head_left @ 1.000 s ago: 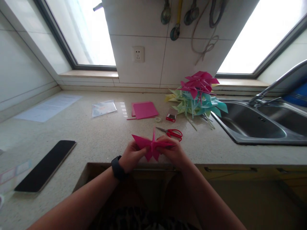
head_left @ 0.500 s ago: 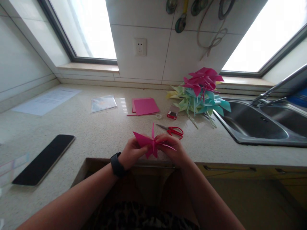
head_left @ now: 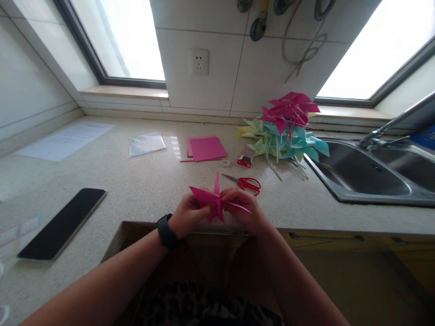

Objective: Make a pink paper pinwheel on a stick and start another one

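Note:
A pink paper pinwheel (head_left: 205, 197) is held between my two hands above the counter's front edge, its pointed blades sticking out. My left hand (head_left: 188, 213) pinches its left side, thumb in front near the middle. Closed on the right side is my right hand (head_left: 246, 212), with fingertips at the centre; whatever small part they touch there is hidden. Just beyond my right hand lie scissors (head_left: 249, 184) with red handles. Behind them are a small red box (head_left: 244, 160), a clear tape roll (head_left: 225, 162) and a stack of pink paper squares (head_left: 208, 149).
Finished pinwheels (head_left: 288, 127) in pink, blue, green and yellow are heaped at the back right, beside a steel sink (head_left: 340, 199). To the left lie a dark tablet-like slab (head_left: 64, 224), a printed sheet (head_left: 64, 140) and a clear plastic packet (head_left: 147, 144).
The view has tilted slightly, shifting the scene a little. Both hands keep their grip on the pinwheel, with hardly any movement.

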Available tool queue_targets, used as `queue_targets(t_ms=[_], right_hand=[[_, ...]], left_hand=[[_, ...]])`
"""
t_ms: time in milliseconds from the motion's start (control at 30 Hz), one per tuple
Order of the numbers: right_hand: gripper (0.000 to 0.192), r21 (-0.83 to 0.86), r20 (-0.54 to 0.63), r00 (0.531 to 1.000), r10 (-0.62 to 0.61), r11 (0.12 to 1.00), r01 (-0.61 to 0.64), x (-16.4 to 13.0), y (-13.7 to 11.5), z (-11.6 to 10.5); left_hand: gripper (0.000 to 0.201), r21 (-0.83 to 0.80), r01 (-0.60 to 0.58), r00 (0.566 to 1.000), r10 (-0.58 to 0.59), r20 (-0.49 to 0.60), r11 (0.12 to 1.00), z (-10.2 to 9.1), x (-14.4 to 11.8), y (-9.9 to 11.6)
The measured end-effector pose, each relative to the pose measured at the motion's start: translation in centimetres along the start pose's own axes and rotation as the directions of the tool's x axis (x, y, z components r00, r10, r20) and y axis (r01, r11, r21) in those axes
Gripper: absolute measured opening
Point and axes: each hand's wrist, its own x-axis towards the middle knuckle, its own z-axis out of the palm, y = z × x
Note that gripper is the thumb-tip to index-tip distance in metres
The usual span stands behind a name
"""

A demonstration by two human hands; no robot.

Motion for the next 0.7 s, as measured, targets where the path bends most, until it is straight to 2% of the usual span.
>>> queue_targets(t_ms=[133,300,467,700], right_hand=[[0.011,-0.009,-0.03,0.999,-0.024,1.0,0.023,0.0,0.1,0.0],[0.013,-0.011,-0.022,0.998,-0.057,0.998,0.057,0.0,0.0,-0.1],[0.018,-0.027,0.033,0.997,-0.072,0.997,0.073,-0.1,-0.4,-0.1],[0.016,-0.036,0.058,0.995,-0.079,0.996,0.081,-0.2,-0.6,0.0]], left_hand=[[0.018,-0.018,-0.043,0.999,0.043,0.002,0.999,0.0,0.1,-0.4],[0.049,-0.04,-0.107,0.994,0.108,0.023,0.994,0.2,0.1,-0.6],[0.025,-0.001,-0.125,0.991,0.125,0.055,0.992,0.5,0.0,0.2],[0.025,0.016,-0.118,0.993,0.118,0.021,0.993,0.5,-0.1,0.5]])
